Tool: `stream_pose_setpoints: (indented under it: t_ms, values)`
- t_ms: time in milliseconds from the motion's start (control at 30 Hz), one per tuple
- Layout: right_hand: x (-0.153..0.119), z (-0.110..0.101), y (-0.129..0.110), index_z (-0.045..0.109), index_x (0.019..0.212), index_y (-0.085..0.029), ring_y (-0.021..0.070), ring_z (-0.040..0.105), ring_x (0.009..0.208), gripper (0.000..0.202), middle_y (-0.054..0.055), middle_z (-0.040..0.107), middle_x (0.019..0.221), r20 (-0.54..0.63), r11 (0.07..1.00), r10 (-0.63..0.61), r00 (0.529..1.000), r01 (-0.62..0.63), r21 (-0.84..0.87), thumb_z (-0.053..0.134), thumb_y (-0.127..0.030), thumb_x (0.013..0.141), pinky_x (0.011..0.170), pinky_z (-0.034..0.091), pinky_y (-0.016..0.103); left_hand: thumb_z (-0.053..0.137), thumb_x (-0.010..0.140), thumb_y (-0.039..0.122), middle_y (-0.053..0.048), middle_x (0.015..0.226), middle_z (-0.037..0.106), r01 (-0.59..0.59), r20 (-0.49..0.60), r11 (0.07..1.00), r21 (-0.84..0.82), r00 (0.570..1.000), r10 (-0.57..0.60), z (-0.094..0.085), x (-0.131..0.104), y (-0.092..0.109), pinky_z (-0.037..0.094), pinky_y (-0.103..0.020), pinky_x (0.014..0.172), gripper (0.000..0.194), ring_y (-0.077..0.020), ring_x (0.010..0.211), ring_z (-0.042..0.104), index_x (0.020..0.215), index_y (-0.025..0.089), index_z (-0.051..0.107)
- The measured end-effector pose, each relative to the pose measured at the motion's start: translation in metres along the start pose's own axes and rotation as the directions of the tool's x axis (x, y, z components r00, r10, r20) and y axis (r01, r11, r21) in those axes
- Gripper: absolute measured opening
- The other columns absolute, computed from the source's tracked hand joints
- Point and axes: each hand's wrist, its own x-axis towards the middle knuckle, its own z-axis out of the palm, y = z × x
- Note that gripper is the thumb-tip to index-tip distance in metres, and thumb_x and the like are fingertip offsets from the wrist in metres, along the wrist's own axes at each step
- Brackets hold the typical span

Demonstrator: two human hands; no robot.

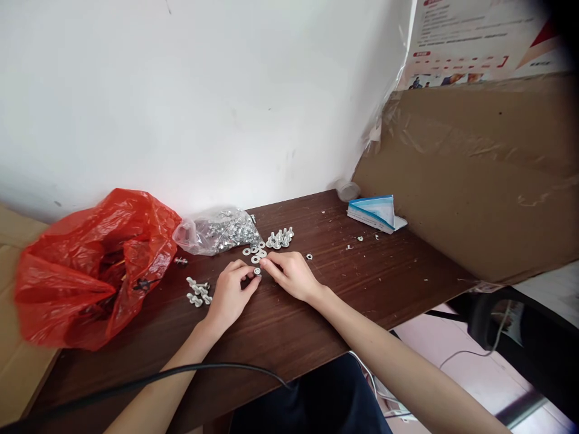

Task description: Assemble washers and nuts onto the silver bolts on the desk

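My left hand (231, 293) is closed, pinching a small metal bolt (257, 272) between thumb and fingertips just above the table. Close beside it, my right hand (292, 274) has its thumb and index finger drawn together at the near edge of several flat washers (246, 251). Whether a washer is between those right fingertips is hidden. Behind the right hand, several bolts (280, 239) stand grouped on their heads. Another loose group of bolts (198, 292) lies left of my left hand.
A clear plastic bag (219, 231) of metal hardware lies against the wall, beside a red plastic bag (94, 265). A blue and white box (373, 213) sits back right near a large cardboard panel (474, 175). A black cable (181, 369) crosses the foreground.
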Motion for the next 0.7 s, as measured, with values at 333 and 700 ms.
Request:
stream_pose_setpoints:
  t_ms: [333,700]
  values:
    - [-0.001,-0.0013,-0.0015,0.064,0.072,-0.017,0.0113,0.052,0.053,0.043,0.0,0.056,0.053,-0.034,1.0,-0.012,0.999,0.013,0.026,0.036,-0.037,0.098,0.058,0.032,0.021,0.059,0.081,0.021,-0.002,0.076,0.058,-0.011,-0.015,1.0,-0.004,1.0,0.011,-0.0002,-0.0001,0.001,0.045,-0.028,0.067,0.01,-0.0159,0.075,0.057,0.083,0.017,0.068]
    - [-0.0007,-0.0007,-0.0007,0.061,0.063,-0.017,0.0112,0.051,0.05,0.05,0.001,0.057,0.051,-0.017,1.0,0.026,1.0,-0.026,0.009,0.035,-0.041,0.098,0.057,0.032,0.022,0.059,0.081,0.02,-0.002,0.076,0.058,-0.018,-0.009,1.0,0.007,1.0,0.018,-0.0002,-0.0001,0.0008,0.046,-0.028,0.068,0.01,-0.016,0.075,0.056,0.083,0.016,0.068]
